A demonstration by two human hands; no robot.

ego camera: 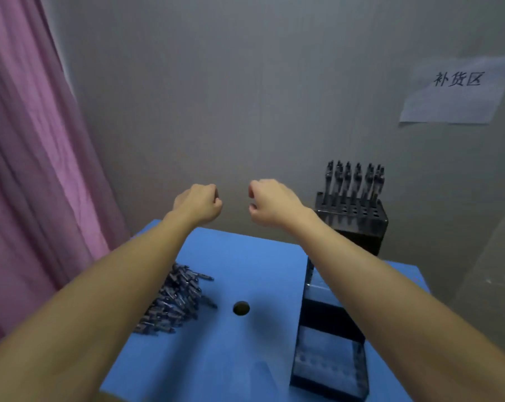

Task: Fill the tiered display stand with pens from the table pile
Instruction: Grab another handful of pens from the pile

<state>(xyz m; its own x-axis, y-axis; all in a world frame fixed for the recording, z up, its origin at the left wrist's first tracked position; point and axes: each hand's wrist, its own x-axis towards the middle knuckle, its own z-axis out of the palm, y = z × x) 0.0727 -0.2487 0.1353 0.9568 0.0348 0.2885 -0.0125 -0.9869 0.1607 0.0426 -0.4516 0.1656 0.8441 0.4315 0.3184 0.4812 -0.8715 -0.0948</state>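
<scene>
The grey wall [245,97] fills the background, with a pink curtain [28,155] hanging at the left and a paper sign [457,91] fixed at upper right; the blue table [245,271] occupies the lower centre, with a round hole [241,308] in its top; the tiered display stand [329,358] stands on the right side of the table, its near tiers unfilled and its rear block [352,219] carrying a row of upright pens [355,181] along the back; the pen pile [173,300] lies on the table's left side, partly hidden under the left forearm; the left hand [197,206] and right hand [271,203] are raised above the far table edge, both curled into fists holding nothing, near each other but apart, well clear of the pile and the stand.
</scene>
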